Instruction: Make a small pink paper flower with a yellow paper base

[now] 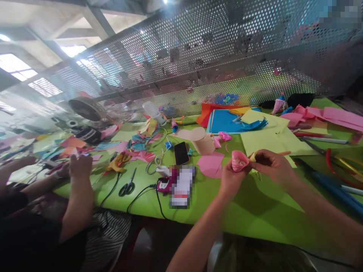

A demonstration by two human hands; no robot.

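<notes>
Left hand (230, 179) of the person closes around a small pink cup-shaped piece (239, 160), steadying it from below above the near side of a green table (244, 217), right of centre. Their right hand (268, 163) pinches a small yellow piece (252, 155) right beside it; whether the two are joined cannot be told. As for progress, the pink piece already has its rounded, open-mouthed form, with pale, crumbly-looking contents, while the yellow piece appears still to be worked. Much material lies unshaped: flat pale-yellow sheets (256, 145) at the far right, smooth blue sheets (218, 122) left of them, and a rounded pink sheet (211, 165) near the left hand. A pink cone-shaped item (278, 105) stands at the far right, seemingly further along. Dark-handled scissors (128, 187) lie at left, near a co-worker's arm (81, 185). Behind rises a perforated, metallic-looking screen (195, 71).
</notes>
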